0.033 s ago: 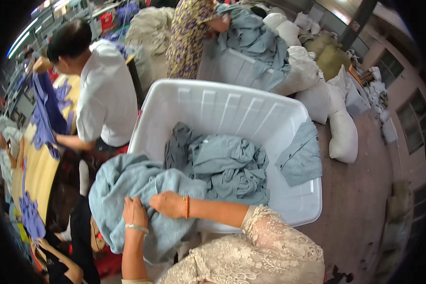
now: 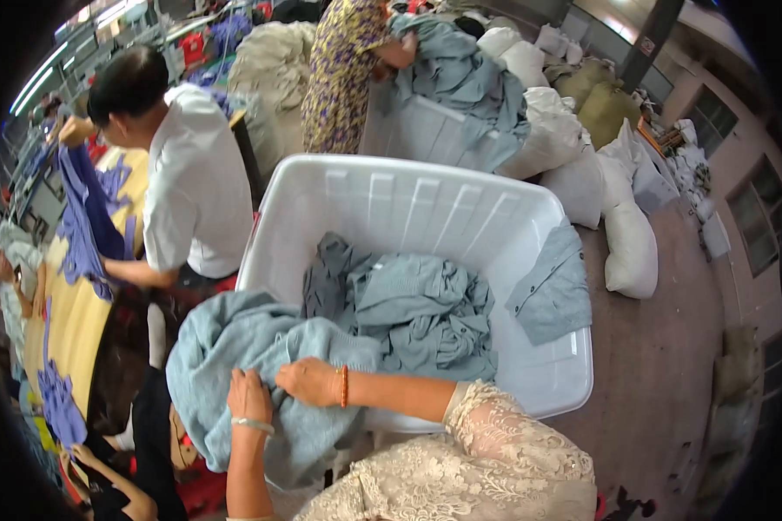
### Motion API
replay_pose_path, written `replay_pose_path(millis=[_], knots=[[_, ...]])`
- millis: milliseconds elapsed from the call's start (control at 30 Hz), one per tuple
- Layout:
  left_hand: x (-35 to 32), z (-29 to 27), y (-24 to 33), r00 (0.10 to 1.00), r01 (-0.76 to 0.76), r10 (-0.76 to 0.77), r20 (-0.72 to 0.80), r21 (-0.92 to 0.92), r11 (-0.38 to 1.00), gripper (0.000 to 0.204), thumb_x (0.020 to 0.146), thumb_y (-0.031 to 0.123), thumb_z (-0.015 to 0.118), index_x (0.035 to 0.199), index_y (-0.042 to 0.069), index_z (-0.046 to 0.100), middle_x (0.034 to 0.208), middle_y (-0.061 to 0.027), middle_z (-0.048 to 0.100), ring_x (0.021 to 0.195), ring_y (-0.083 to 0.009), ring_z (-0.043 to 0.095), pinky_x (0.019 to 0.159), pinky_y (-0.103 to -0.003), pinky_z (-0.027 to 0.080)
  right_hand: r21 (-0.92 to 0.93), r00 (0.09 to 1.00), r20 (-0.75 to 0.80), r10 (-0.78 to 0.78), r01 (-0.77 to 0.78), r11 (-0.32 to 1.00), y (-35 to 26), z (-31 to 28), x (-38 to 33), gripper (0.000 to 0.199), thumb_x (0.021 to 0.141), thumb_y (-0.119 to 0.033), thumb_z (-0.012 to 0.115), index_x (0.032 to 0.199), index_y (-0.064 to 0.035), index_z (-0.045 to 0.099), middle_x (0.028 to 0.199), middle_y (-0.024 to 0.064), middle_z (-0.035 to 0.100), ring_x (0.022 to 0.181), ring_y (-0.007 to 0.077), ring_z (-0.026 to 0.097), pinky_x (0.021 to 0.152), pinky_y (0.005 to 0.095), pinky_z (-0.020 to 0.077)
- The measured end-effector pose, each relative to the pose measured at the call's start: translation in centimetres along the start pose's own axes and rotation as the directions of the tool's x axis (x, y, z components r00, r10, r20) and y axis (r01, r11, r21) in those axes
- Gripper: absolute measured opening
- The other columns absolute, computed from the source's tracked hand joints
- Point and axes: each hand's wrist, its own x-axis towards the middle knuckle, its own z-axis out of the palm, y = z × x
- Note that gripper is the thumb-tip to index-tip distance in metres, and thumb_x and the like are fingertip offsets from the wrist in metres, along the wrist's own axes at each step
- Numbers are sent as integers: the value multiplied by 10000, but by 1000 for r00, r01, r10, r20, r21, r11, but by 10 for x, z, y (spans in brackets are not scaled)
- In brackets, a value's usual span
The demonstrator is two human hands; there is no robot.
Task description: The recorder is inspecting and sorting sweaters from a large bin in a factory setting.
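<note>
A pale blue-grey knit garment (image 2: 226,334) lies bunched over the near left edge of a big white plastic bin (image 2: 408,170). My left hand (image 2: 250,396) has its fingers closed on the knit. Close beside it on the right, my right hand (image 2: 309,382) pinches a fold of the same garment. Inside the bin, more blue-grey knit clothes (image 2: 426,300) are heaped on the bottom, some with buttons. One buttoned cardigan (image 2: 547,291) hangs over the bin's right rim. What lies beneath the bunched garment is hidden.
To the left, a person in a white shirt (image 2: 195,187) handles purple knitwear (image 2: 91,217) by a long pale table (image 2: 82,330). Beyond my bin, a person in a patterned dress (image 2: 343,78) reaches into another loaded bin (image 2: 426,126). White sacks (image 2: 630,252) stand at the right.
The picture has shifted slightly downward. Both hands keep their hold on the knit garment with hardly any movement.
</note>
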Motion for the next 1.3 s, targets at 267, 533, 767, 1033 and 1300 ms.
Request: replay_pose_path(millis=[267,533,767,1033,1300], knots=[[-12,-16,0,913,401,-134,385,-907,128,118,820,85,647,755,8,585,628,-13,570,489,-63,487,442,-181,360,130,980,-198,4,23,991,-14,-11,-7,175,769,-59,571,912,-27,476,753,146,570,692,350,608,582,420,498],[-21,2,1,927,351,-181,329,-931,101,120,823,92,651,750,12,599,625,21,552,477,-41,437,428,-184,312,209,995,-79,66,-48,977,-27,-19,-7,403,770,-57,594,1149,-21,460,882,187,626,793,349,631,655,414,522],[-30,-5,-3,931,361,-146,335,-906,219,70,821,82,641,818,17,616,668,32,568,507,-27,443,448,-177,318,97,999,-41,-9,13,995,-21,-8,-11,351,777,-110,589,1106,-18,503,902,166,610,803,342,619,679,400,516],[-57,0,16,992,80,-129,4,-799,595,189,747,25,602,929,-21,617,784,-59,605,690,-106,559,600,-241,445,242,999,35,-2,-7,970,-15,-28,-15,264,802,-138,571,1026,-4,530,892,173,561,829,360,588,723,415,485],[-63,-16,27,976,-112,-29,-214,-614,781,145,720,-54,562,839,-11,633,696,-92,542,621,-181,525,583,-265,398,296,987,79,-137,108,949,-9,-25,-20,256,795,-29,543,1048,1,531,888,164,548,829,350,585,721,395,477]])
